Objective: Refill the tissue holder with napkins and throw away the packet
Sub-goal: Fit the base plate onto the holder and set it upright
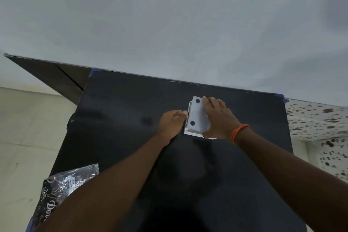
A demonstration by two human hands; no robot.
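Observation:
A white tissue holder (195, 117) sits on the black table (120, 111), near its far edge. Its flat top plate carries two black dots. My right hand (218, 118) lies over the right side of that plate, fingers spread, an orange thread band at the wrist. My left hand (170, 123) touches the holder's left edge with its fingertips drawn together. The clear plastic napkin packet (62, 184), printed with white lettering, lies crumpled at the table's near left corner, partly under my left forearm. Whether napkins lie under the plate is hidden.
A grey wall (169, 24) rises right behind the table. A dark panel (56, 75) leans at the left rear. Beige floor tiles (28, 128) show on the left, a speckled floor (316, 118) on the right. Blue tape marks the table's far corners.

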